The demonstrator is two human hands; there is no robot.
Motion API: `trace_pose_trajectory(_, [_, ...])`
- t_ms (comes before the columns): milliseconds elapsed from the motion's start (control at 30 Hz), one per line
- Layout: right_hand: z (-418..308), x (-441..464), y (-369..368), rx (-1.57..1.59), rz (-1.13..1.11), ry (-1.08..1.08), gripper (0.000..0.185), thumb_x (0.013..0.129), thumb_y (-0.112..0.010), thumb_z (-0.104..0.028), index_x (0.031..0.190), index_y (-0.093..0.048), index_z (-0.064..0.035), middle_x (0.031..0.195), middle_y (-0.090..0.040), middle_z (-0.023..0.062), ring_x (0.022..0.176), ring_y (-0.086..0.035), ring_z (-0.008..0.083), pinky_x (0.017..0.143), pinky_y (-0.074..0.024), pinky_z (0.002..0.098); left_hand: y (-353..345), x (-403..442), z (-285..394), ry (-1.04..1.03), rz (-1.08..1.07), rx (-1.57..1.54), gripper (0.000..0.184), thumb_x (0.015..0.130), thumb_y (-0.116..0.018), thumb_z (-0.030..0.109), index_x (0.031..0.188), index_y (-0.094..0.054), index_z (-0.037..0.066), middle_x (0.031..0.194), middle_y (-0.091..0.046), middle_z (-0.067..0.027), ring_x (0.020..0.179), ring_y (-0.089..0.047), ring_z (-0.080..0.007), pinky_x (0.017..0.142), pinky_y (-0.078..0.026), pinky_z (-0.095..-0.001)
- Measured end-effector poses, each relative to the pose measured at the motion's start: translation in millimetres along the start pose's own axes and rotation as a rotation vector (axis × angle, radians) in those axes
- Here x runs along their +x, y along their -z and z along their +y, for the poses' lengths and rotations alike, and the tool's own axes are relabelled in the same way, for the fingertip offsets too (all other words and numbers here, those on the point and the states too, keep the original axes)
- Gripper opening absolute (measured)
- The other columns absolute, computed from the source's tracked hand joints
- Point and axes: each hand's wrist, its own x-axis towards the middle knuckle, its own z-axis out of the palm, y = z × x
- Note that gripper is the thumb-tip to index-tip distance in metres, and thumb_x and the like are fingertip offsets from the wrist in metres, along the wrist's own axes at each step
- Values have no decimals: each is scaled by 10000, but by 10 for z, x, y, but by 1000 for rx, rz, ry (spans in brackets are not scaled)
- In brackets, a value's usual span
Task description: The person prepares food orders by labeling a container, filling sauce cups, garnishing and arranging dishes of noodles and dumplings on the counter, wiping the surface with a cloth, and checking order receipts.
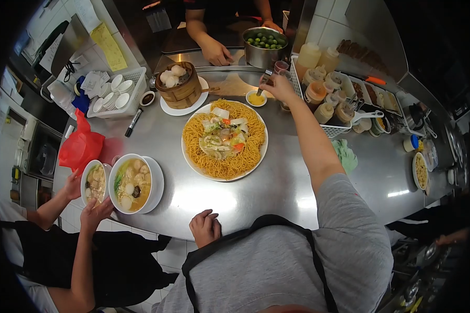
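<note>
My right hand [278, 86] reaches across the steel counter, closed around a small metal utensil [263, 82]. The utensil's lower end is over a small white dish [256, 99] of yellow sauce; whether it touches the sauce I cannot tell. My left hand [205, 228] is at the counter's front edge, fingers curled in with nothing visible in them. Between my hands lies a large white plate of crispy noodles [195, 151] topped with vegetables [224, 136]. Left of the sauce dish, a bamboo steamer [180, 93] of white dumplings or balls sits on a white plate [203, 83].
At left, a co-worker's hands [95, 213] hold bowls of noodle soup [132, 183]. Behind the counter, another person's hand [216, 53] is near a pot of green limes [265, 44]. A basket of sauce bottles [324, 112], a green cloth [344, 154], a red bag [82, 146] and a marker [134, 122] surround the plates.
</note>
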Motion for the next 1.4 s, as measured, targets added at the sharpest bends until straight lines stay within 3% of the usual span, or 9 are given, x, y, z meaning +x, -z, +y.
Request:
trace_pose_trajectory(267, [-56, -8, 66, 57, 77, 40, 284, 723, -686, -172, 940, -616, -2, 800, -654, 107, 730, -634, 193, 661, -466, 308, 1, -2, -8, -21, -14, -4, 197, 684, -595, 43, 871, -604, 101, 1004, -555, -51, 954, -486, -243, 853, -332, -391])
trace_pose_trajectory(533, [-570, -814, 1483, 239, 650, 248, 194, 772, -658, -179, 942, -627, -89, 767, -664, 60, 650, -614, 110, 578, -469, 248, -62, -27, -92, -70, -7, 19, 200, 680, -591, 42, 872, -599, 97, 1001, -557, -69, 970, -486, -250, 854, -324, -395])
trace_pose_trajectory(667, [-318, -1490, 2081, -166, 874, -46, 257, 761, -664, -205, 942, -611, -31, 805, -656, 124, 700, -643, 194, 618, -487, 279, -44, -10, -66, -104, 18, 58, 159, 680, -606, 44, 828, -611, 103, 973, -573, -74, 942, -503, -246, 814, -364, -386])
trace_pose_trajectory(867, [883, -1529, 2236, -647, 479, -486, 550, 643, -707, -424, 1002, -595, -22, 936, -617, 198, 902, -578, 356, 778, -460, 405, -43, 3, -59, -101, 33, 55, 164, 681, -608, 47, 834, -608, 105, 974, -572, -75, 939, -498, -247, 814, -366, -387])
trace_pose_trajectory(1000, [1087, -1601, 2170, -686, 458, -553, 905, 568, -663, -664, 1177, -500, -14, 1073, -583, 209, 1019, -558, 330, 847, -439, 415, -50, 1, -131, -129, 52, -4, 193, 677, -578, 31, 856, -592, 100, 971, -566, -77, 922, -502, -264, 806, -355, -391])
trace_pose_trajectory(1100, [1102, -1933, 2195, -463, 786, -384, 679, 697, -637, -549, 1122, -538, -29, 1003, -621, 177, 910, -598, 330, 758, -458, 381, -36, -13, -229, -138, 100, -56, 202, 675, -579, 30, 862, -586, 107, 988, -560, -63, 938, -495, -256, 811, -350, -381])
trace_pose_trajectory(1167, [967, -2356, 1934, -350, 682, -154, 496, 774, -616, -409, 1075, -555, -19, 980, -626, 176, 902, -598, 324, 772, -454, 365, 50, 12, -152, -84, 72, -50, 204, 685, -581, 43, 878, -581, 112, 1001, -553, -53, 950, -489, -245, 820, -346, -376])
trace_pose_trajectory(1267, [1305, -3090, 1070, -524, 62, -541, 370, 837, -544, -267, 1132, -552, -45, 1145, -535, 197, 1027, -520, 354, 875, -411, 403, 118, 41, -80, -32, 30, -55, 223, 701, -583, 61, 917, -568, 113, 1025, -540, -45, 968, -481, -233, 831, -343, -370])
trace_pose_trajectory(1400, [744, -3522, 395, -646, 382, -245, 430, 797, -570, -146, 1217, -488, -101, 1225, -472, 159, 1098, -459, 338, 945, -345, 417, 155, 36, -127, -34, 27, -91, 325, 719, -581, 57, 1037, -522, 93, 1086, -502, -73, 993, -467, -236, 828, -363, -358])
